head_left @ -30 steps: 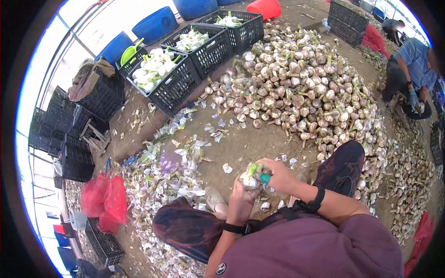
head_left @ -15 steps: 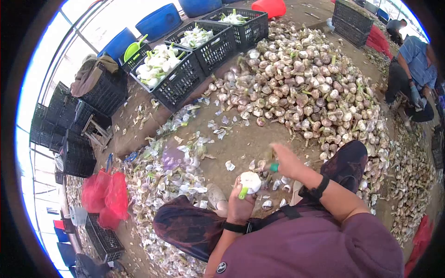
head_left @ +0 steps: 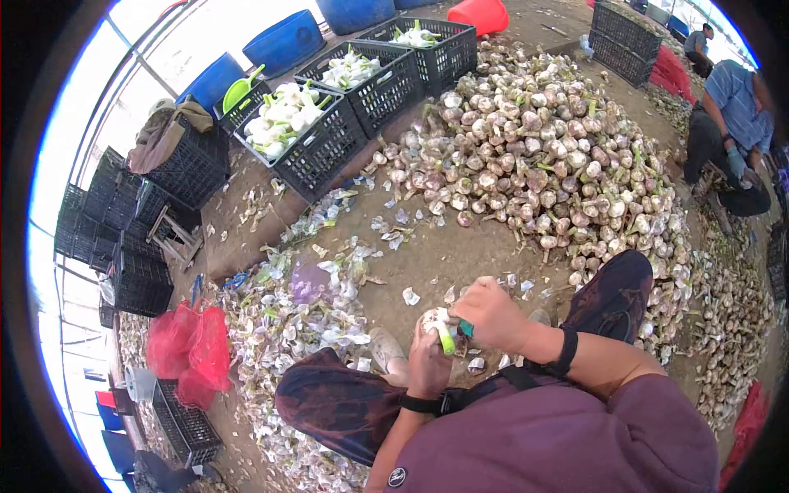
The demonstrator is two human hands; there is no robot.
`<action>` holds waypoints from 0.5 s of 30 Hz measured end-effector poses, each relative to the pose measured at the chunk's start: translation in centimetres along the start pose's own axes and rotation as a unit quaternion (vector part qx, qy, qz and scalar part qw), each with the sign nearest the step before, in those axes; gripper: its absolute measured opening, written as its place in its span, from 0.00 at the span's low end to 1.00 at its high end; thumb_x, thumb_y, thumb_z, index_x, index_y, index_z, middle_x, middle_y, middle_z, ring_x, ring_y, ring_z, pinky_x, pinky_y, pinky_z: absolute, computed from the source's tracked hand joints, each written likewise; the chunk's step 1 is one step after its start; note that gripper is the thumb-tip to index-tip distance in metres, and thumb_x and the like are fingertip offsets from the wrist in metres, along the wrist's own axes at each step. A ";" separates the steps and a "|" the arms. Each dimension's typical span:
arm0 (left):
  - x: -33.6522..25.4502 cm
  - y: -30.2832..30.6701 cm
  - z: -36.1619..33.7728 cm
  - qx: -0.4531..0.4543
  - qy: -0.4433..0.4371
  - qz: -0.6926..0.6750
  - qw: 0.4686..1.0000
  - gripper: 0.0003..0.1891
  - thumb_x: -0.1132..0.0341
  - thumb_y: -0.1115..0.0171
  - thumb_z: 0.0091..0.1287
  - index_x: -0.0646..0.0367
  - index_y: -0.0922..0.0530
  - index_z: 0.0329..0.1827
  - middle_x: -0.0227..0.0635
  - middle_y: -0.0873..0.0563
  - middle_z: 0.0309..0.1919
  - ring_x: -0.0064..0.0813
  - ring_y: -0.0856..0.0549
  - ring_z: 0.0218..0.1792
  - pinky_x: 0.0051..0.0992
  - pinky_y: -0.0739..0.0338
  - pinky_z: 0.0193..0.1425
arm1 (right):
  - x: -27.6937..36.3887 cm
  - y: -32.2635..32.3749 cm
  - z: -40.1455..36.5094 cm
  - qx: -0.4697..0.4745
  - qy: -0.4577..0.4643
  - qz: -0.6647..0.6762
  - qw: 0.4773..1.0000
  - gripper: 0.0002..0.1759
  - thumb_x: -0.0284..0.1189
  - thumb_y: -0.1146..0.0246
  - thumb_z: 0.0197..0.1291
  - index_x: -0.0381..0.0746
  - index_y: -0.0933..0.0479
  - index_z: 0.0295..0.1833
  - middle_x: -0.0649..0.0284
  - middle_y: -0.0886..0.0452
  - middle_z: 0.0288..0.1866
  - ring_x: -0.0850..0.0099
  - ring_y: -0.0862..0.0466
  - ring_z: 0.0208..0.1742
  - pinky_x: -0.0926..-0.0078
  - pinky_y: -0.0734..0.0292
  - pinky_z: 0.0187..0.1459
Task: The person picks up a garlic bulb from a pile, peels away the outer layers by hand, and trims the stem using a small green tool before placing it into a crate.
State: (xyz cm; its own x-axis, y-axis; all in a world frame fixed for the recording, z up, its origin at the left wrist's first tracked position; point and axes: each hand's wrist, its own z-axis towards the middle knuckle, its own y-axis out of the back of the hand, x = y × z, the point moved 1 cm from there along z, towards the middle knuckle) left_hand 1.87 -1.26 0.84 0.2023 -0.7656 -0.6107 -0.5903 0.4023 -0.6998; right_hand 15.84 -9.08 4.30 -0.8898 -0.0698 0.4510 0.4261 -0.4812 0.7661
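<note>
My left hand (head_left: 428,366) is closed around a white garlic bulb (head_left: 433,319), whose green stem end points down and to the right. Against the bulb's right side, my right hand (head_left: 491,316) is curled round a small green-handled tool (head_left: 466,328); its working end is hidden. Both hands are above the ground between my knees. Beyond them lies a large heap of unpeeled garlic (head_left: 542,156). Loose papery skins (head_left: 304,329) cover the ground to the left.
Black crates (head_left: 316,152) of white bulbs stand at the upper left, with blue tubs (head_left: 283,41) behind. Red net bags (head_left: 189,345) lie at the left. A person (head_left: 735,107) sits at the far right, and another person (head_left: 699,49) is farther back.
My right hand has moved left and down to the bulb. The bulb has turned in my left hand, its stem now pointing right. The far person is more upright.
</note>
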 end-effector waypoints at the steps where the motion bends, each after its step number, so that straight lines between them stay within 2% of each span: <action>1: -0.1 0.0 -0.1 0.007 -0.003 -0.001 1.000 0.19 0.63 0.49 0.61 0.54 0.32 0.57 0.32 0.22 0.47 0.27 0.22 0.47 0.27 0.26 0.51 | 0.1 0.1 0.1 -0.005 0.025 -0.018 0.999 0.07 0.29 0.42 0.47 0.41 0.25 0.34 0.67 0.24 0.30 0.68 0.24 0.36 0.66 0.34 0.48; 4: 0.2 0.8 0.0 0.021 0.015 -0.078 0.997 0.17 0.70 0.54 0.64 0.56 0.35 0.57 0.34 0.23 0.47 0.28 0.21 0.48 0.27 0.25 0.50 | 0.2 0.0 0.1 0.004 0.067 -0.066 0.996 0.05 0.29 0.43 0.48 0.41 0.27 0.31 0.66 0.27 0.27 0.69 0.26 0.35 0.67 0.33 0.48; 7: 0.4 1.9 0.2 0.054 0.022 -0.092 0.994 0.19 0.68 0.51 0.63 0.58 0.36 0.58 0.35 0.23 0.46 0.29 0.21 0.47 0.28 0.25 0.51 | 0.4 0.3 0.3 0.006 0.097 -0.088 0.991 0.05 0.29 0.44 0.48 0.40 0.29 0.30 0.65 0.29 0.25 0.68 0.27 0.34 0.68 0.33 0.48; 10: -0.3 1.5 0.2 0.054 0.046 -0.047 0.996 0.22 0.66 0.49 0.61 0.59 0.36 0.59 0.36 0.23 0.48 0.31 0.21 0.48 0.29 0.25 0.51 | -0.2 0.4 0.4 0.031 0.084 -0.078 0.993 0.09 0.27 0.42 0.43 0.39 0.27 0.34 0.64 0.27 0.28 0.66 0.25 0.37 0.64 0.33 0.50; 13: -0.8 0.7 -0.5 0.086 0.102 0.055 0.990 0.26 0.64 0.46 0.59 0.60 0.37 0.61 0.38 0.23 0.50 0.34 0.21 0.49 0.32 0.25 0.51 | -3.1 0.3 0.7 -0.004 0.042 -0.132 0.990 0.05 0.29 0.44 0.47 0.40 0.29 0.31 0.63 0.26 0.27 0.66 0.24 0.36 0.65 0.33 0.48; 14: -0.5 0.5 -0.7 0.081 0.103 0.050 0.990 0.27 0.62 0.43 0.59 0.61 0.37 0.62 0.40 0.24 0.52 0.35 0.21 0.49 0.32 0.25 0.51 | -4.6 -0.2 0.3 0.044 -0.007 -0.184 0.982 0.04 0.28 0.44 0.49 0.41 0.28 0.32 0.61 0.25 0.28 0.63 0.23 0.37 0.64 0.33 0.48; 15: -0.4 0.8 -0.8 0.068 0.099 0.032 0.992 0.27 0.60 0.44 0.61 0.61 0.36 0.62 0.39 0.24 0.52 0.35 0.21 0.49 0.31 0.25 0.51 | -5.3 -0.4 -0.4 0.064 -0.054 -0.170 0.982 0.05 0.27 0.44 0.50 0.41 0.28 0.34 0.61 0.24 0.30 0.62 0.23 0.38 0.64 0.33 0.48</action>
State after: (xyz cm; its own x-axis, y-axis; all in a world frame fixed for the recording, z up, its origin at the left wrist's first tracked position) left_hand 0.67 -1.05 0.83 0.0018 -0.8141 -0.5807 -0.4828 0.5078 -0.7135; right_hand 20.36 -8.82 1.42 -0.9643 0.1732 0.2001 0.1305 -0.3469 0.9288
